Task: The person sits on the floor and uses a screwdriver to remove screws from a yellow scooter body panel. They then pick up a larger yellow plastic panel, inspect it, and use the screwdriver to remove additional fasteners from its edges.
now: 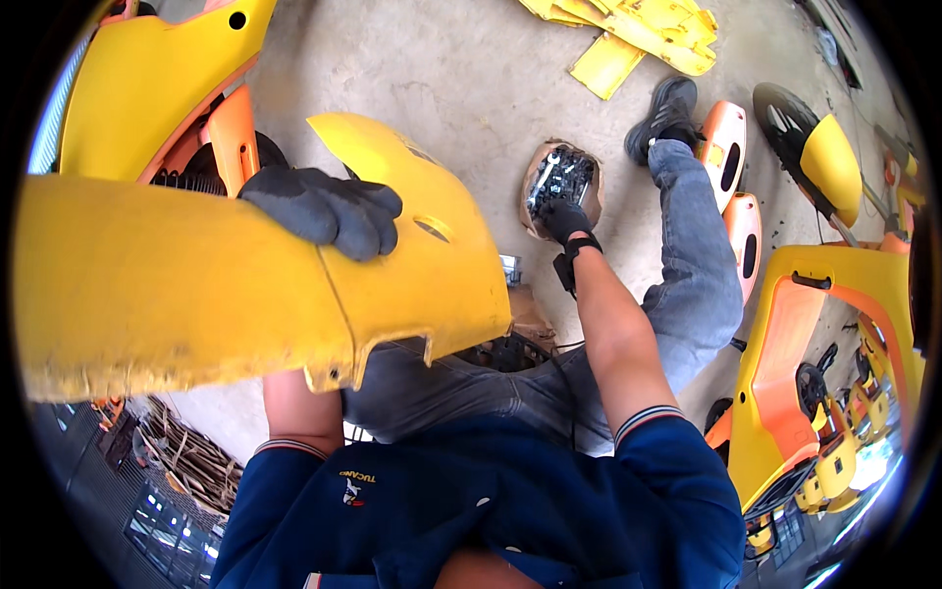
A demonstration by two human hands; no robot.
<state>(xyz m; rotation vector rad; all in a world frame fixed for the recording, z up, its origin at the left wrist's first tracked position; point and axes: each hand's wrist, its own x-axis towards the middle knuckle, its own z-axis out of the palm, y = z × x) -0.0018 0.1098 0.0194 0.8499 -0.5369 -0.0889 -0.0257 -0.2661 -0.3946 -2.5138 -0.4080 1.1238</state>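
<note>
A large yellow curved body panel [196, 285] spans the left side in front of me, with a seam joining it to a pointed yellow front piece [432, 231]. My left hand [324, 211], in a dark grey glove, is wrapped over the panel's upper edge near that seam; its forearm passes behind the panel. To the right, a small open brown container [531, 201] on the floor holds many small dark and metallic fasteners [561, 179]. My right hand [564, 218], in a black glove, reaches into its near side. Its fingertips are hidden among the small pieces.
Yellow scrap panels [648, 39] lie on the concrete at the far side. A yellow and orange vehicle body [157, 88] stands at the upper left. Orange slotted parts [723, 147] lie beside my right leg, and a yellow-orange frame [785, 363] stands farther right.
</note>
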